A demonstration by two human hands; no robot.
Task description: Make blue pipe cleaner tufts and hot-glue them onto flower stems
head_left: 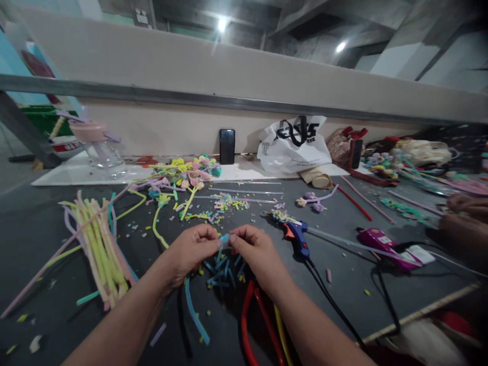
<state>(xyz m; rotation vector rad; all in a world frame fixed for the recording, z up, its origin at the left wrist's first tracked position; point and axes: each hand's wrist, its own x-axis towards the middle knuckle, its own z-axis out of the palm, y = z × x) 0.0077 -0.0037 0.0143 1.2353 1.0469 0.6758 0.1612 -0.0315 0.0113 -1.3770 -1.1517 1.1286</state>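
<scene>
At the middle of the table, my left hand [192, 250] and my right hand [256, 250] meet fingertip to fingertip. Between them they pinch a short blue pipe cleaner piece [224, 238]. Cut blue pipe cleaner pieces [219, 274] lie in a loose pile just below my fingers. A longer blue pipe cleaner [196, 312] curves beside my left forearm. Two red handles [247, 320] of a tool stick out near my right forearm; its working end is hidden.
Left lies a bundle of pastel pipe cleaners [101, 249]; behind it, finished fuzzy flowers [190, 170]. A blue glue gun [299, 239] with its cord and a purple glue gun [392, 249] lie right. A phone [227, 146] and a white bag [295, 145] stand at the back. Another person's hand [465, 216] is far right.
</scene>
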